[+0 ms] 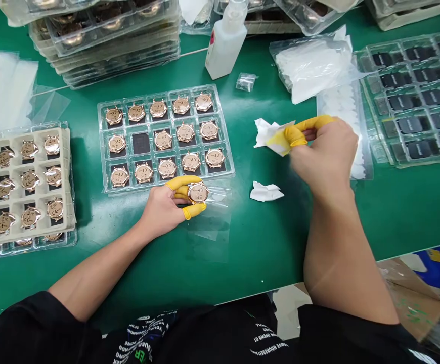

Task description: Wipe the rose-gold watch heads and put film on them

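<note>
Looking down at a green table [265, 237], a person works with both bare forearms out and yellow rubber covers on the fingertips. The left hand [167, 205] is closed on a rose-gold watch case [198, 192], pinched face-up between thumb and fingers. It sits just in front of a clear tray [136, 188] and over a see-through plastic sleeve [214, 215] lying flat. The right hand [326, 151], blurred, is well apart to the right, its fingertips closed on a white wipe [267, 134] held up off the table.

The step in hand looks like cleaning: case ready in one hand, wipe in the other, not yet touching. Bringing them together calls for a steady hold by the case's rim and a light stroke across its face.

The clear tray holds rows of matching cases, with one empty pocket [141, 143] in the middle row. A crumpled wipe [265, 192] lies between the hands. There is open green surface in front of both hands, down to the table's near edge by the body. Farther out it is crowded: a beige tray [67, 167] of cases at left, a white bottle [225, 43] behind, a bag of wipes [311, 65] and a tray of dark parts [371, 108] at right.
</note>
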Demonstrator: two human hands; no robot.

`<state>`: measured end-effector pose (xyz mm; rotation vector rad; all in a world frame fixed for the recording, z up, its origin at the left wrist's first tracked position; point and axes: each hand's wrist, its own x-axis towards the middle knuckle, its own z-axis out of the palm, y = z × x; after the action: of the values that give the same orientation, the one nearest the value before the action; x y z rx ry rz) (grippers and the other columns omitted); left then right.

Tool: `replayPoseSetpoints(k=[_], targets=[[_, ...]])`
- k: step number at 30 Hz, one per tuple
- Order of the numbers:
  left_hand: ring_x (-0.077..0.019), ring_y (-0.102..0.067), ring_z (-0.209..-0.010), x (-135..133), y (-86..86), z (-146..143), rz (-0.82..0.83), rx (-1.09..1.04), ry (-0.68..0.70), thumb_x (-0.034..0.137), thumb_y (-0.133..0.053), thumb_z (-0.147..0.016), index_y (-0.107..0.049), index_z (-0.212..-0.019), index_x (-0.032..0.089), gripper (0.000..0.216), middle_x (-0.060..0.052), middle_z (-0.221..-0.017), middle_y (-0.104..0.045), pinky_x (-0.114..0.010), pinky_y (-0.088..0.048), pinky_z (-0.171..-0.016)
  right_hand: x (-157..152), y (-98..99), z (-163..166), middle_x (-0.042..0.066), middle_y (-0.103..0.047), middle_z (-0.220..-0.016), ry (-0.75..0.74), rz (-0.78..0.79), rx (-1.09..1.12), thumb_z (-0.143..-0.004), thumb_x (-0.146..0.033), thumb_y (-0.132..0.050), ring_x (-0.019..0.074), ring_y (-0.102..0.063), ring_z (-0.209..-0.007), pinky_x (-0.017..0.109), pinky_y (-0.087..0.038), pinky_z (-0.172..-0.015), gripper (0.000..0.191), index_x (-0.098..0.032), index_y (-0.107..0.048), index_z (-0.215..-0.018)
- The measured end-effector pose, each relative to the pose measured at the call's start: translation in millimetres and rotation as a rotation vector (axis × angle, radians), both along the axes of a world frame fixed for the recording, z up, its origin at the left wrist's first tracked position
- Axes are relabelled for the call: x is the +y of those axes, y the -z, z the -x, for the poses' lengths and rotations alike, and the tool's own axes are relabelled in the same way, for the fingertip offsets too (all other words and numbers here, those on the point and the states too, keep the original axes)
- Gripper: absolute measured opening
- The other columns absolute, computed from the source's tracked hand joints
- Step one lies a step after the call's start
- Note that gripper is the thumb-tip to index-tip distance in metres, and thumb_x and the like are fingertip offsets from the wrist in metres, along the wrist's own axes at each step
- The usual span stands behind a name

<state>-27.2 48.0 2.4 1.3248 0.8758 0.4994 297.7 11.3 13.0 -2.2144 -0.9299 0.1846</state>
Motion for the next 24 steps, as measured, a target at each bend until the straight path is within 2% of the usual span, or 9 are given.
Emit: replayPoseSetpoints(k=[2,5,8,10,13,15,19,22,24], targets=[[-0.0162,-0.081,-0.082,0.2,0.1,0.1,0.002,0.000,0.003,0.027,-0.094,-0.069,-0.076,-0.125,0.018,0.059,-0.004,-0.096,-0.083,-0.033,-0.071,-0.090,-7.5,-7.7,12.1,0.004,-0.058,-0.082,0.013,0.058,-0.055,-0.084,-0.011,-0.076,0.0159,-0.043,-0.072,0.041,-0.035,-0.082,0.022,-0.023,-0.061,-0.075],[-0.0159,-0.080,-0.081,0.1,-0.6,0.0,0.000,0.006,-0.001,0.026,-0.093,-0.069,-0.076,-0.124,0.018,0.058,-0.003,-0.094,-0.083,-0.033,-0.071,-0.089,-14.8,-14.5,33.8,0.002,-0.059,-0.077,-0.019,0.200,0.058,-0.079,-0.002,-0.068,0.0171,-0.050,-0.069,0.040,-0.040,-0.080,0.024,-0.023,-0.057,-0.083],[-0.0158,-0.081,-0.081,-0.5,-1.1,-0.3,0.003,0.009,-0.008,0.025,-0.092,-0.069,-0.076,-0.124,0.019,0.058,-0.003,-0.095,-0.083,-0.032,-0.071,-0.089,-18.0,-22.2,42.8,0.002,-0.068,-0.085,-0.138,0.326,0.223,-0.071,-0.004,-0.073,0.0187,-0.061,-0.070,0.038,-0.049,-0.075,0.030,-0.021,-0.060,-0.093],[-0.0159,-0.081,-0.081,-0.9,-0.7,-0.5,0.006,0.007,-0.008,0.025,-0.092,-0.069,-0.076,-0.125,0.019,0.058,-0.003,-0.095,-0.083,-0.032,-0.072,-0.089,-22.1,-32.0,41.7,0.003,-0.069,-0.087,-0.149,0.357,0.198,-0.068,-0.009,-0.080,0.0201,-0.064,-0.075,0.039,-0.053,-0.077,0.033,-0.020,-0.064,-0.096],[-0.0158,-0.080,-0.079,-1.8,0.9,-0.7,-0.001,0.000,-0.009,0.024,-0.092,-0.069,-0.076,-0.126,0.020,0.059,-0.002,-0.091,-0.082,-0.032,-0.072,-0.086,-33.1,-49.1,43.1,0.005,-0.068,-0.089,-0.062,0.286,0.135,-0.080,-0.020,-0.078,0.0190,-0.065,-0.072,0.041,-0.057,-0.078,0.020,-0.021,-0.070,-0.098],[-0.0155,-0.080,-0.078,-2.5,1.8,-0.9,-0.005,-0.008,-0.021,0.024,-0.092,-0.069,-0.076,-0.125,0.020,0.058,-0.002,-0.090,-0.082,-0.032,-0.072,-0.086,-40.7,-54.8,54.0,0.005,-0.069,-0.092,-0.097,0.138,0.318,-0.086,-0.034,-0.079,0.0184,-0.068,-0.069,0.040,-0.060,-0.072,0.020,-0.023,-0.068,-0.097],[-0.0152,-0.080,-0.079,-3.6,3.0,-1.4,-0.008,-0.021,-0.045,0.024,-0.091,-0.071,-0.076,-0.123,0.019,0.054,-0.003,-0.093,-0.083,-0.030,-0.072,-0.085,-48.6,-43.1,95.7,0.000,-0.069,-0.092,-0.434,-0.060,0.874,-0.071,-0.054,-0.095,0.0200,-0.076,-0.075,0.036,-0.066,-0.068,0.055,-0.027,-0.057,-0.099],[-0.0154,-0.081,-0.082,-4.0,3.9,-1.3,-0.032,-0.030,-0.045,0.023,-0.090,-0.071,-0.075,-0.124,0.019,0.055,-0.004,-0.097,-0.083,-0.029,-0.071,-0.085,-49.0,-28.9,119.2,0.001,-0.070,-0.096,-0.600,-0.048,0.945,-0.081,-0.058,-0.088,0.0187,-0.075,-0.078,0.038,-0.068,-0.073,0.048,-0.027,-0.061,-0.107],[-0.0151,-0.080,-0.082,-4.2,4.3,-1.1,-0.043,-0.028,-0.041,0.022,-0.090,-0.071,-0.075,-0.124,0.019,0.055,-0.003,-0.098,-0.083,-0.028,-0.071,-0.085,-48.5,-23.0,123.6,0.002,-0.070,-0.092,-0.657,-0.045,0.913,-0.091,-0.062,-0.077,0.0181,-0.073,-0.075,0.037,-0.065,-0.071,0.042,-0.025,-0.062,-0.100]])
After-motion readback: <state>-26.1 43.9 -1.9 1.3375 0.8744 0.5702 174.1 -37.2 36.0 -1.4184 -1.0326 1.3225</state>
